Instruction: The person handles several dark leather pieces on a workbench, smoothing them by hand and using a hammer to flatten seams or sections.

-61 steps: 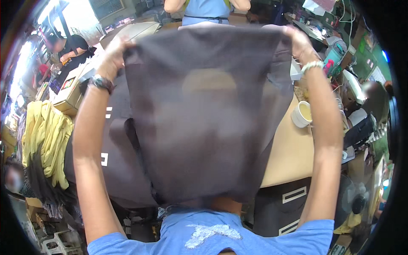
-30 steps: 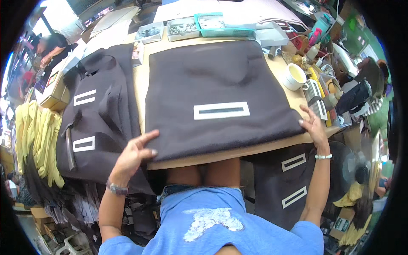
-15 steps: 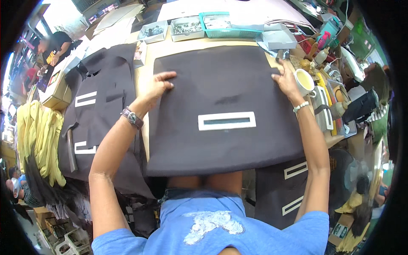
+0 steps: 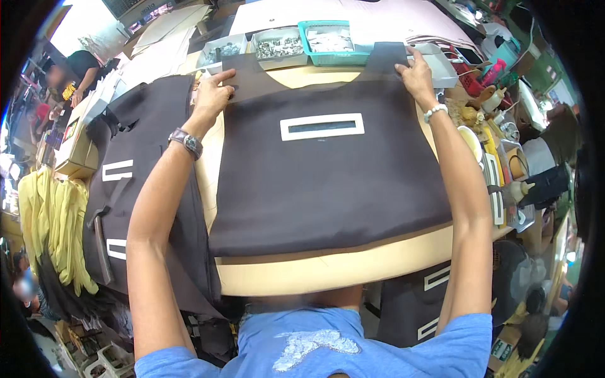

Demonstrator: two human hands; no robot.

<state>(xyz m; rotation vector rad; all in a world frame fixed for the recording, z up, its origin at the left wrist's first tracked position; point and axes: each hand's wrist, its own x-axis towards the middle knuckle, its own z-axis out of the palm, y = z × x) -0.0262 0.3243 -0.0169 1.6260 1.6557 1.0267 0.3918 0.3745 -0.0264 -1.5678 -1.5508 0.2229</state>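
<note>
A dark brown-black garment panel [image 4: 328, 189] lies on the table before me, with a scooped neckline and two shoulder ends at its far side. Stuck to its upper middle is a white rectangular frame [image 4: 292, 130] around a long dark slot. My left hand [image 4: 214, 99] grips the left shoulder edge between thumb and fingers. At the right shoulder end, my right hand [image 4: 416, 79] pinches the edge the same way. More dark garment panels [image 4: 151, 157] with white strips lie to the left, with scissors or a similar dark-handled tool [image 4: 102, 249] on them.
White boxes of small metal parts [image 4: 277, 47] and a teal basket [image 4: 337, 60] stand at the far edge. On the right are a cup [image 4: 471, 145], bottles and clutter. Yellow cloth [image 4: 50, 227] hangs at left; a person [image 4: 82, 72] is beyond. The table's near edge [image 4: 334, 268] shows.
Both hands have moved away from me with the panel, carrying its white frame farther up. Its shoulder ends and neckline now show flat, and the table's near edge is uncovered.
</note>
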